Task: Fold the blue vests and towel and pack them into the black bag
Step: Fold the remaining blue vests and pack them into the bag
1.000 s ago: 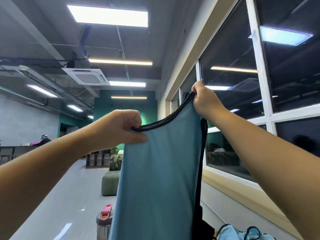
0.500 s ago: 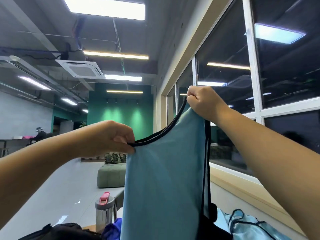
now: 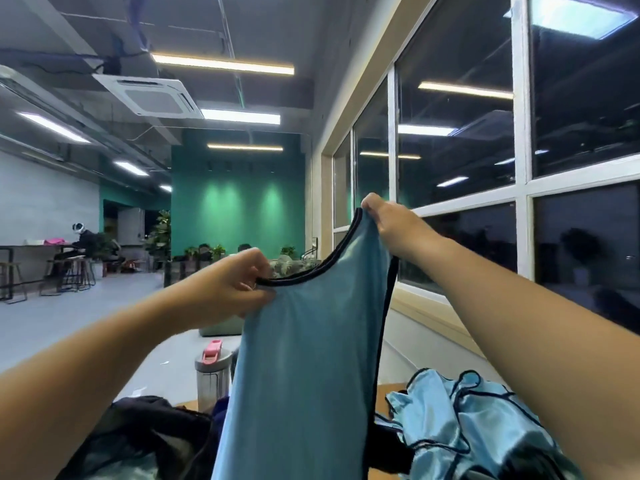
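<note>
So the blue vest [image 3: 304, 358] has come down from up near the ceiling lights; left hand [image 3: 235, 285] and right hand [image 3: 391, 223] both pinch its black-trimmed top. Looks headed for the table [image 3: 388, 393] to fold. More vests [image 3: 460, 410] crumpled right, black bag [image 3: 145, 431] near left, bottle [image 3: 212, 375] behind; big office, dark windows [image 3: 457, 150]

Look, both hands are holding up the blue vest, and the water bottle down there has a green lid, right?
Not quite. In the head view both hands, left and right, do hold up the blue vest, but the water bottle has a pink lid, not green.
</note>
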`<state>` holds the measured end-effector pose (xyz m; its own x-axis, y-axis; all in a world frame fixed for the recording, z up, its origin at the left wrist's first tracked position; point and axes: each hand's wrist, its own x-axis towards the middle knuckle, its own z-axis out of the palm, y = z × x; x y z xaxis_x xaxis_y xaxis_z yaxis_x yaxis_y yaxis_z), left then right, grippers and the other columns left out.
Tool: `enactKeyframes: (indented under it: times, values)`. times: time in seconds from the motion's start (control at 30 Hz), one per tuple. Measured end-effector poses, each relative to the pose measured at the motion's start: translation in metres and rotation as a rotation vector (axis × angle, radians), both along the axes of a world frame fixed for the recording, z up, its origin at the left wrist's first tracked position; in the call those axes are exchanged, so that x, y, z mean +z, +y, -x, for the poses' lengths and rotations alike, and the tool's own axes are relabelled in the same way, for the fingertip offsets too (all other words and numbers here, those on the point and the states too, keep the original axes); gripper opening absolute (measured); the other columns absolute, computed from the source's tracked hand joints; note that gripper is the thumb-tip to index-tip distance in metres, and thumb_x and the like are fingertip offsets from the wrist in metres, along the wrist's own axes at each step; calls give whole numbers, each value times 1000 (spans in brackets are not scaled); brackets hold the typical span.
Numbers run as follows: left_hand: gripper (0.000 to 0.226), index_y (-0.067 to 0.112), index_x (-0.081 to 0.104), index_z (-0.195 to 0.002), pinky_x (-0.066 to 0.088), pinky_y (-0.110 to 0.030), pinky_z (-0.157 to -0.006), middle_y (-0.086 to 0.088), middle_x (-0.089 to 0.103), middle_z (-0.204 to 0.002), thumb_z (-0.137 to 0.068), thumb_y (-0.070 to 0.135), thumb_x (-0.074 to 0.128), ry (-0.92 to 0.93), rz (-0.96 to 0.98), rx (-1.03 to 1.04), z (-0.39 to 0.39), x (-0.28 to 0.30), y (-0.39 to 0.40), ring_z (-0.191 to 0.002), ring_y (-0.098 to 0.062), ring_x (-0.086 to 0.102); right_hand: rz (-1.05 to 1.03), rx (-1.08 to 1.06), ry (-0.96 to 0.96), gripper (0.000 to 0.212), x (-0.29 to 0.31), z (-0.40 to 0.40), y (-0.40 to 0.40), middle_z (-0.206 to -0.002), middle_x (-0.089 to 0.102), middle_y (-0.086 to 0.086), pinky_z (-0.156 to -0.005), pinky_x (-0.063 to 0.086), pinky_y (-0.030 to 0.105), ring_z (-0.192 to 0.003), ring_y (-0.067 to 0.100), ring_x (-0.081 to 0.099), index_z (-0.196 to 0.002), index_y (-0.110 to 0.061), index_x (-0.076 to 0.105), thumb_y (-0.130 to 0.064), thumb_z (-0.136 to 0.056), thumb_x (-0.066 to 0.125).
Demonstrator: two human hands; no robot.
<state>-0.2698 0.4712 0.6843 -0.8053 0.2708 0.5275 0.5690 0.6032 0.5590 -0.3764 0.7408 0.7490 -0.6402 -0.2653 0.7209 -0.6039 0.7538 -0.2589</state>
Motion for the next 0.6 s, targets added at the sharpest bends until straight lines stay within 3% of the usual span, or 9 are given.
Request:
enactKeyframes:
  times: [0.07, 0.17, 0.27, 0.47, 0.6]
  values:
    - [22, 20, 49, -84, 46, -29, -58, -3, 54, -80, -85, 6, 67, -83, 57, 38, 26, -25, -8, -63, -11, 50, -11, -2, -116, 21, -25, 22, -5, -84, 50, 1, -63, 34, 34, -76, 22, 48, -84, -30, 43, -32, -98, 28]
    - [26, 24, 47, -82, 41, -20, -55, 4, 50, -73, -83, 11, 69, -78, 219, 166, 55, -57, -18, -57, -3, 43, -68, -25, -160, 16, -56, 46, -13, -92, 55, 6, -70, 37, 37, -83, 26, 50, -90, -24, 42, -23, -100, 31]
    - [28, 29, 45, -78, 36, -20, -55, 8, 48, -70, -80, 18, 71, -79, 275, 247, 87, -85, -29, -59, -5, 40, -94, -24, -190, 13, -80, 75, -23, -98, 57, 11, -74, 37, 35, -86, 27, 51, -101, -14, 47, -24, -103, 38]
    - [26, 27, 49, -77, 34, -17, -55, 7, 48, -68, -82, 13, 70, -119, 149, 247, 143, -133, -42, -58, -4, 39, -147, 9, -294, 29, -119, 131, -32, -99, 57, 4, -74, 38, 32, -91, 24, 53, -105, -13, 52, -37, -91, 61]
    - [19, 24, 55, -86, 41, -22, -63, 3, 50, -75, -86, 8, 65, -166, -57, 260, 180, -166, -48, -63, -8, 46, -134, -15, -307, 12, -144, 172, -41, -104, 59, 7, -77, 42, 34, -89, 22, 53, -98, -18, 49, -29, -97, 54]
